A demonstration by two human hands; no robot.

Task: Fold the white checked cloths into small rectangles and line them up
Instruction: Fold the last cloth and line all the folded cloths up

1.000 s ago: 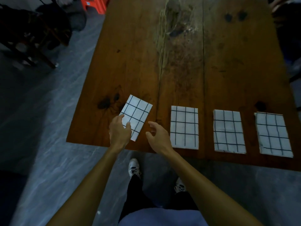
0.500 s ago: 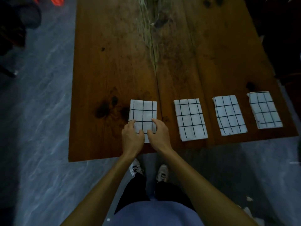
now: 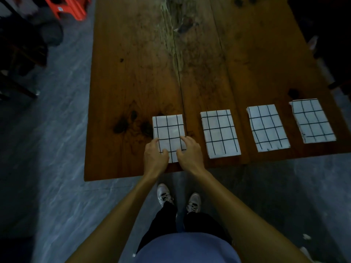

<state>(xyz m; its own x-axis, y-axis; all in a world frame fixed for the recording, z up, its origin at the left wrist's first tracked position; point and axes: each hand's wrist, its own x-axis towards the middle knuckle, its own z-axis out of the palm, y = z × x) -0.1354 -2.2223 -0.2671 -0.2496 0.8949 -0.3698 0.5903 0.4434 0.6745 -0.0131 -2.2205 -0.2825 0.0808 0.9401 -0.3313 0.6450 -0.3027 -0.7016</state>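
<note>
Dim light swallows much of the scene: the far end of the wooden table (image 3: pixel 133 73) runs out of the top of the head view, an orange stool (image 3: pixel 70 6) at upper left is cut off by the edge, and the dark shapes beside it on the floor are too murky to identify. The near edge of the leftmost cloth (image 3: pixel 169 130) is hidden beneath the person's hands, so how squarely it sits there cannot be told.

Four folded white checked cloths lie in a row along the near edge of the table, each apart from its neighbour. The left hand (image 3: pixel 154 156) rests on the leftmost cloth's near-left corner, fingers curled with the tips pressed down on the fabric and the thumb lying on the cloth. The right hand (image 3: pixel 190 154) covers the near-right corner in mirror fashion, fingers bent over the cloth's right edge and thumb on top. Whether either hand actually pinches the fabric or merely presses it flat cannot be made out.

The second cloth (image 3: pixel 220 133), third cloth (image 3: pixel 267 128) and fourth cloth (image 3: pixel 313 120) lie untouched to the right, the last near the table's right edge.
</note>
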